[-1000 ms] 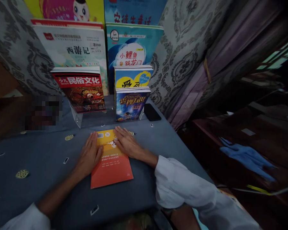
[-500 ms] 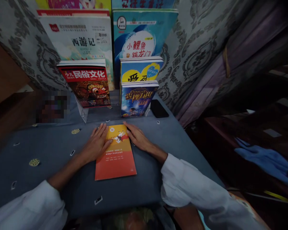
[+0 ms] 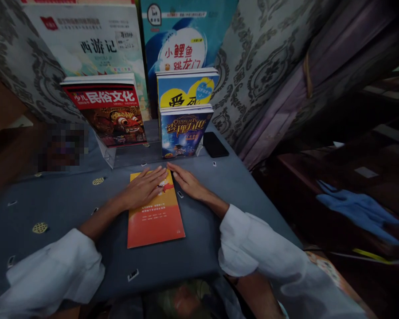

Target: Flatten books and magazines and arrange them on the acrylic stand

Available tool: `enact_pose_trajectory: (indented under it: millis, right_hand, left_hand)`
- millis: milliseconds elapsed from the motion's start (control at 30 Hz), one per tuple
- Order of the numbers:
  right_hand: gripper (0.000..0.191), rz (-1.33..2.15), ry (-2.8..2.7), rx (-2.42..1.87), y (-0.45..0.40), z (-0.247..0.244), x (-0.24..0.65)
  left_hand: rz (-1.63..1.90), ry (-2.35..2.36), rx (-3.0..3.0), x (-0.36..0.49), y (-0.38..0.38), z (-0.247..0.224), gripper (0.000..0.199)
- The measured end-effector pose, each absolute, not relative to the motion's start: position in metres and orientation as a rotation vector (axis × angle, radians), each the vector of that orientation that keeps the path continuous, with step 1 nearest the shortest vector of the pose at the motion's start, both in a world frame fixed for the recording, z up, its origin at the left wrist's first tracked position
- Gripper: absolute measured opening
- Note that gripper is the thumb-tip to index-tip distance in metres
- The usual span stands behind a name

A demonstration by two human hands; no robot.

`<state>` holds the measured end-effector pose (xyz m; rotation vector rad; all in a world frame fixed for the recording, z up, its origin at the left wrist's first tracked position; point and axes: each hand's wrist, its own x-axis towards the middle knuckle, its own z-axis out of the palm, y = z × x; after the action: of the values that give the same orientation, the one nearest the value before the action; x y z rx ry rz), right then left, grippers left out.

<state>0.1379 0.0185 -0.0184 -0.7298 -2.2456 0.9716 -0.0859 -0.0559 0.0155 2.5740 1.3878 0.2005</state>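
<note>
An orange and yellow book [image 3: 156,226] lies flat on the table with its printing upside down to me. Across its upper part rests my left hand [image 3: 148,188], palm down with fingers stretched toward the upper right corner, covering part of the picture. My right hand [image 3: 188,181] lies at the book's upper right edge, fingers extended, the tips touching or very near the corner. Neither hand grips anything. Just beyond the hands stand a blue book [image 3: 184,133] and a red-topped book [image 3: 115,115] in a clear stand [image 3: 108,155].
Taller books, one pale [image 3: 83,48] and one teal [image 3: 186,26], stand behind. A black phone [image 3: 216,145] lies right of the stand on the dark blue tablecloth [image 3: 199,252]. At right are a purple curtain [image 3: 275,106] and a blue cloth [image 3: 359,210]. A blurred patch sits at left.
My left hand has slid right across the top of the book, from its left edge toward the right corner. My right hand stays at the right edge. The view has shifted slightly.
</note>
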Motion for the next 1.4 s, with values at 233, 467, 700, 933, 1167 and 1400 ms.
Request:
enact_pose_trajectory:
  millis: [233,467,700,933,1167,1400]
  right_hand:
    - [0.052,0.965,-2.233,-0.709,0.017,-0.019,0.138]
    - [0.047,0.911,-2.245,-0.732,0.015,-0.02,0.137]
    - [0.046,0.881,-2.258,-0.742,0.014,-0.021,0.136]
    - [0.046,0.859,-2.255,-0.731,0.011,-0.019,0.135]
    - [0.046,0.769,-2.325,-0.739,0.007,-0.017,0.136]
    - [0.045,0.675,-2.375,-0.744,0.006,-0.019,0.134]
  left_hand:
    - [0.143,1.205,2.664,-0.076,-0.068,0.02,0.053]
    - [0.21,1.106,2.731,-0.066,-0.094,0.019,0.048]
    - [0.248,0.96,2.717,-0.054,-0.126,0.027,0.052]
    - [0.248,0.894,2.719,-0.045,-0.156,0.032,0.056]
    - [0.174,0.897,2.778,-0.042,-0.16,0.029,0.06]
    - [0.143,0.962,2.76,-0.044,-0.17,0.022,0.063]
